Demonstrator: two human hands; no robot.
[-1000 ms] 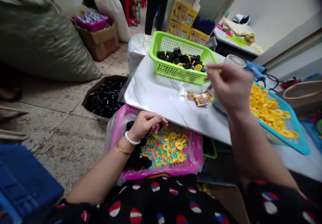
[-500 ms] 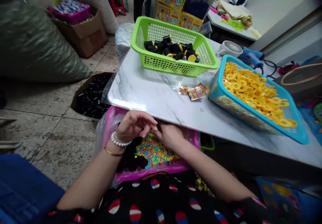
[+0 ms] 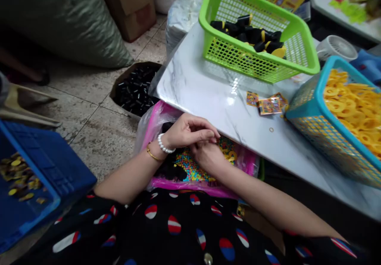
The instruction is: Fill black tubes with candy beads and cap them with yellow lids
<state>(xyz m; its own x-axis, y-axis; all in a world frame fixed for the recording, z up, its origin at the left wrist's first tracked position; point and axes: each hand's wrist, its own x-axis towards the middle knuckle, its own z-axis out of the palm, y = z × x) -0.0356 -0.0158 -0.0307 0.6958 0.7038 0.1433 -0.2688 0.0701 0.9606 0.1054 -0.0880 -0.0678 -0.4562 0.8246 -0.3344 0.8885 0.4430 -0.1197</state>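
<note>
Over a pink tray [image 3: 190, 185] lined with clear plastic, my two hands meet. My left hand [image 3: 190, 131] has a pearl bracelet at its wrist, and its fingers are bent in with the thumb laid along them. Just below it, my right hand [image 3: 208, 156] is curled, its fingertips largely hidden. Anything pinched between the two is too small or covered to make out. In the tray lie many small coloured beads [image 3: 193, 169], black parts [image 3: 175, 172] on the left and yellow ring-shaped pieces [image 3: 229, 154] on the right.
On the marble-patterned table [image 3: 190, 78] stand a green basket [image 3: 256, 68] of black-and-yellow pieces and a blue basket [image 3: 312, 126] of yellow ring parts. Printed packets [image 3: 269, 105] lie between. Left are a box of black tubes [image 3: 137, 90], a blue crate [image 3: 56, 169] and a large sack [image 3: 74, 23].
The view has swung left and down, bringing the blue crate's contents into sight. My left hand has closed its fingers more and now overlaps my right hand.
</note>
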